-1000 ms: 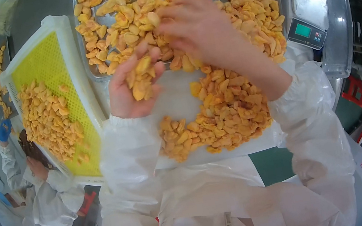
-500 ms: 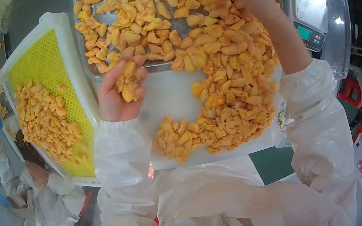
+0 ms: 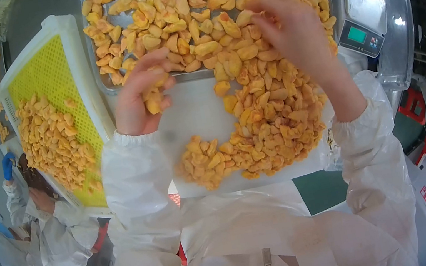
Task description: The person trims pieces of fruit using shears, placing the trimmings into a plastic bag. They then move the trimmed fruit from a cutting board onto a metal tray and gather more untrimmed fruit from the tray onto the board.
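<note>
My left hand [image 3: 140, 97] is curled palm-up around a few yellow-orange pieces [image 3: 153, 99], which look like fruit. It hovers over the white board [image 3: 186, 109], near the front edge of the metal tray [image 3: 103, 81]. My right hand [image 3: 295, 32] is over the right part of the tray, its thumb and fingertips closed about a single yellow-orange piece [image 3: 244, 18]. Many like pieces are spread over the tray. A heap of them [image 3: 280, 127] covers the right of the board, and a smaller pile [image 3: 203, 160] lies at its front left.
At left, a white-framed basket [image 3: 81, 70] with a yellow mesh bottom holds more pieces. A digital scale [image 3: 359, 12] stands right of the tray, beside a clear plastic container [image 3: 395, 23]. Another person's blue-gloved hand [image 3: 8, 166] and white sleeves show at far left.
My right hand has moved down towards me, its fingertips now closed at a piece. My left hand, still holding pieces, has turned slightly and shifted a little.
</note>
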The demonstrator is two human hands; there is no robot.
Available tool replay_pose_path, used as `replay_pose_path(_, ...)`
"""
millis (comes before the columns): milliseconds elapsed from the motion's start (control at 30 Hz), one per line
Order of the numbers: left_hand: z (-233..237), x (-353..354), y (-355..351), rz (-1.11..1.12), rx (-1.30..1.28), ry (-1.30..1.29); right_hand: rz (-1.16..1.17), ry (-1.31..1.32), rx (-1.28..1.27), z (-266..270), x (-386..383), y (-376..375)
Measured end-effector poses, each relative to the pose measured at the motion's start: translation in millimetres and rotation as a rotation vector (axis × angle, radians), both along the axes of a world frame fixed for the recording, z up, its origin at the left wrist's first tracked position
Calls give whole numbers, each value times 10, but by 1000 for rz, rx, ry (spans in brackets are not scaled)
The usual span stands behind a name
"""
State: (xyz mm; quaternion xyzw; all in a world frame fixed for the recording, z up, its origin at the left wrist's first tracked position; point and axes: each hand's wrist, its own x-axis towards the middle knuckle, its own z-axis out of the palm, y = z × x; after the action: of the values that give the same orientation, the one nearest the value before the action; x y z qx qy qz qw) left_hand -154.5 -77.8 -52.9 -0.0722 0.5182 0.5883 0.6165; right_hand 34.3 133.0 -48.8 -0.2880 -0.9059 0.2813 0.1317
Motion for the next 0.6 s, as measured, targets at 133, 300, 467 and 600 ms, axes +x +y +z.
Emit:
replay_pose_path(133, 67, 113, 207, -280, -146, 340, 72, 22, -115, -44, -118, 8)
replay_pose_path(300, -3, 127, 286, -274, -143, 318, 321, 9, 373, -463, -542, -179)
replay_pose_path(467, 3, 152, 123, -103, -24, -88, 224, 18, -255, -66, -541, -203)
replay_pose_path(600, 36, 237, 85, 77, 89, -264, 321, 257, -110, -53, -724, -325)
